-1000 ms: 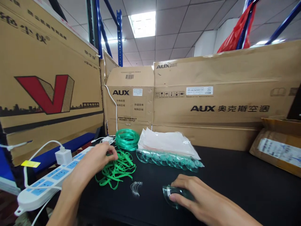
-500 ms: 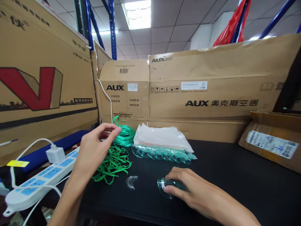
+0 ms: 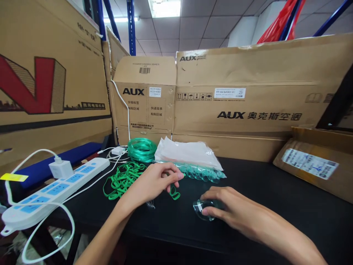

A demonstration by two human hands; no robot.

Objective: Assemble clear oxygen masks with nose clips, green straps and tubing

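Head view: the left hand [image 3: 154,180] pinches one green strap [image 3: 174,193], drawn clear of the strap pile [image 3: 122,178]. The right hand [image 3: 226,208] presses a clear mask [image 3: 202,211] flat on the desk [image 3: 275,206], fingers closed over it. Strap and mask are near but apart — not yet joined. More masks [image 3: 202,172] wait behind; small clips [image 3: 150,204] lie under the left wrist, tubing [image 3: 142,149] and a power strip [image 3: 52,189] farther left.

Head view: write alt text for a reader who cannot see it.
The left hand holds a green elastic strap above a black table, while the right hand rests on a clear plastic mask. Behind them lie a pile of green straps, coiled green tubing and cardboard boxes.
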